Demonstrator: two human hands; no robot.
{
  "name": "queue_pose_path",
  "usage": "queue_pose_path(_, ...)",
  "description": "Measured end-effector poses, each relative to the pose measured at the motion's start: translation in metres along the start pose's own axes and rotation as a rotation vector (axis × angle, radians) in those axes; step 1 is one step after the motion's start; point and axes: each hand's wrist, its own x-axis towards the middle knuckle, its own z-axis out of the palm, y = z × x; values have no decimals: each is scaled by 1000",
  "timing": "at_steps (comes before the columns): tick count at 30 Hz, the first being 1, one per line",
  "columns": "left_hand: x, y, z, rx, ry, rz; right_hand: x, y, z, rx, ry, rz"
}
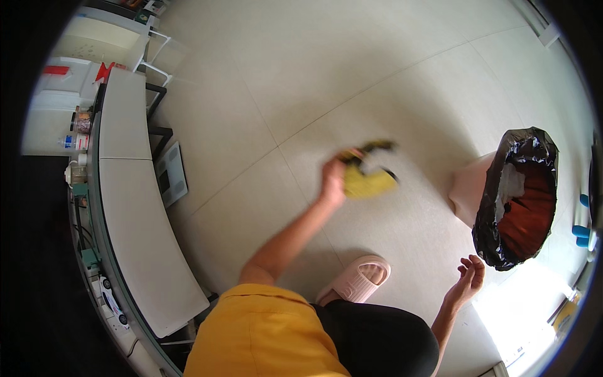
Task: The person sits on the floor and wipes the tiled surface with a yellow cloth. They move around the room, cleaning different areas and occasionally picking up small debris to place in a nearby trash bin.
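Note:
My left hand (332, 180) stretches out over the floor and grips a yellow and black item (370, 181), blurred by motion, so its exact kind cannot be told. Black parts curl out at its far side. Lower right, my right hand (467, 278) hangs with slightly bent, parted fingers and holds nothing visible. It is close to the lower rim of a pale pink waste bin (471, 188). A black plastic bin liner (487, 235) is folded over the bin's mouth. Crumpled whitish material (512, 183) lies inside; the interior looks reddish brown.
Pale tiles (282, 94) cover the floor. My foot wears a pink slipper (355, 280). Along the left runs a low cabinet (136, 226) with a toy car (113, 301) and jars (82, 120) on top. A bathroom scale (172, 174) leans beside it. Bright light falls at lower right.

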Motion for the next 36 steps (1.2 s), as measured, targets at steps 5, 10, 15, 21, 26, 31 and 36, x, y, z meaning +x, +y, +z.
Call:
queue_pose_path(5,110,101,-172,478,357,339,-10,10,23,70,-26,128)
queue_pose_path(10,134,114,-301,446,776,264,-9,22,36,102,-12,239)
queue_pose_path(15,165,85,-336,1442,602,196,-15,25,71,84,-40,323)
queue_pose_path(21,235,35,-223,1555,90,498,-31,17,137,102,-252,282)
queue_pose_path(26,144,-48,-70,1378,-381,695,-37,-5,154,215,-357,197)
queue_pose_path(31,-56,-102,85,1123,-771,429,-42,-1,94,103,-238,129)
queue_pose_path(36,-172,-190,153,875,-930,454,-56,5,31,-4,-217,154)
